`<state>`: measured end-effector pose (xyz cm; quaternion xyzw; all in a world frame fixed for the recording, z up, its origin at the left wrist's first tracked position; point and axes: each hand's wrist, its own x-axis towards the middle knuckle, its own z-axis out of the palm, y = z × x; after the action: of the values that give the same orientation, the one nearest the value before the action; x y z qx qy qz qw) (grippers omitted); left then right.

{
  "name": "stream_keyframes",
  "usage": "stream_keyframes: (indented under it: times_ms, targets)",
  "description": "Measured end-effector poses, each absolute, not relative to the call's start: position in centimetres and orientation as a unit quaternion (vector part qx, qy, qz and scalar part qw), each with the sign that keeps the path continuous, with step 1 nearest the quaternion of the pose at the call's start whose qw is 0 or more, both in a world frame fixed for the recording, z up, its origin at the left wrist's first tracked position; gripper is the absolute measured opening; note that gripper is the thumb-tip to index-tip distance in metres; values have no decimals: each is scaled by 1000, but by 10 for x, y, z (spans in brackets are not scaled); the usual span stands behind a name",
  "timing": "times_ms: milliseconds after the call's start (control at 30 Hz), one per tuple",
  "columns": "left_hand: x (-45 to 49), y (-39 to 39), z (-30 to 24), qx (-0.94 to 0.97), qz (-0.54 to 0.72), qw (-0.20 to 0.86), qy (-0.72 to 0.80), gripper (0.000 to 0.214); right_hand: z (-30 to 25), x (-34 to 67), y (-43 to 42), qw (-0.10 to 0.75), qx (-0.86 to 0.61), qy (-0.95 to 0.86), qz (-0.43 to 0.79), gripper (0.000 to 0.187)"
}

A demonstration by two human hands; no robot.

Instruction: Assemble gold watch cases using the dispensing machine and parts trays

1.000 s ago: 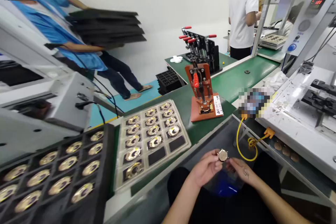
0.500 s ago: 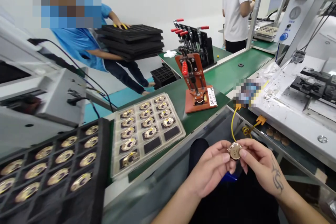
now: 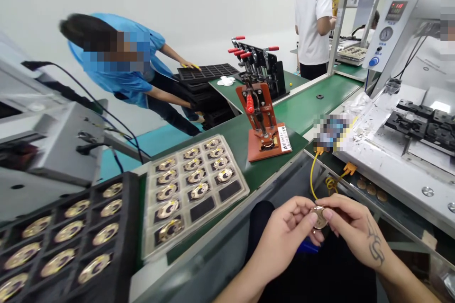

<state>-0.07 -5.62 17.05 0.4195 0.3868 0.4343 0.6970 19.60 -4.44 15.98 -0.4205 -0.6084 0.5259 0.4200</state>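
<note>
A round gold watch case (image 3: 320, 220) is held over my lap, its flat engraved back turned up. My left hand (image 3: 289, 227) grips its left edge between thumb and fingers. On the opposite edge, the thumb and fingers of my right hand (image 3: 350, 223) are closed as well. Left of my hands lies a clear plastic tray (image 3: 242, 188) with gold watch cases in most compartments; a few show only dark bottoms. Farther left, a black tray (image 3: 122, 241) carries more gold watch cases.
An orange-red toggle-clamp press (image 3: 261, 120) stands on the green bench (image 3: 227, 125), with black clamps (image 3: 265, 68) behind. At right is a white machine (image 3: 369, 144) with yellow cables (image 3: 313, 175). A co-worker in blue (image 3: 106, 75) bends beside stacked black trays (image 3: 209, 73).
The co-worker in blue has bent down, lowering the stack of black trays. My view has shifted slightly. Both my hands stay on the watch case, my left thumb now farther over its back.
</note>
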Motion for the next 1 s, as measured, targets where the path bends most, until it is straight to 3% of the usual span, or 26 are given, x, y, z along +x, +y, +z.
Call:
stream_keyframes:
  times_ms: [100,233,467,800,1000]
  targets:
    - [-3,-53,171,429,432,684,403,43,158,198,-36,421,-409,-628,512,28]
    - [-3,-50,169,413,456,684,392,41,147,197,-35,493,-376,-544,566,50]
    - [4,-48,171,364,505,693,363,40,167,193,-40,420,-413,-625,512,19]
    - [-2,-40,176,565,383,580,445,53,193,195,-32,342,-421,-721,431,29]
    - [5,-49,187,486,429,646,403,56,205,194,-42,360,-403,-713,448,34]
